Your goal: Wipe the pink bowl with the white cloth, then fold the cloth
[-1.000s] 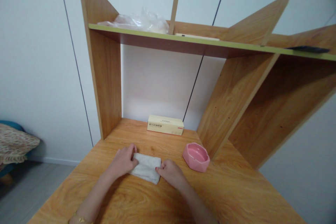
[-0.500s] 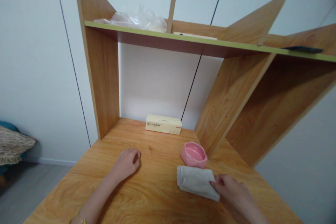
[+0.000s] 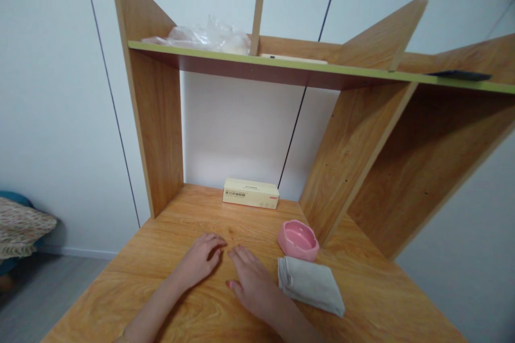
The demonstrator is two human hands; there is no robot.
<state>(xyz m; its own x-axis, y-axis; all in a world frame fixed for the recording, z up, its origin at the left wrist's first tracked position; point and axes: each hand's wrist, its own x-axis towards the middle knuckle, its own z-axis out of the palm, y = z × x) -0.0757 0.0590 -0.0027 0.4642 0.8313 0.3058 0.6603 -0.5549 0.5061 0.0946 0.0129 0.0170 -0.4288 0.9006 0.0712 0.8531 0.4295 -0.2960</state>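
A folded grey-white cloth lies on the wooden desk, just in front of a pink ashtray-like dish. My right hand rests flat on the desk to the left of the cloth, fingers spread, holding nothing. My left hand lies palm down beside it, fingertips almost touching the right hand's, also holding nothing.
A cream box sits at the back of the desk against the wall. Wooden uprights flank the alcove under a green-edged shelf with a clear plastic bag. A patterned cushion lies at far left.
The cloth went from between both hands to the right beside the pink dish. My right hand let go of it and came back to the middle next to my left hand.
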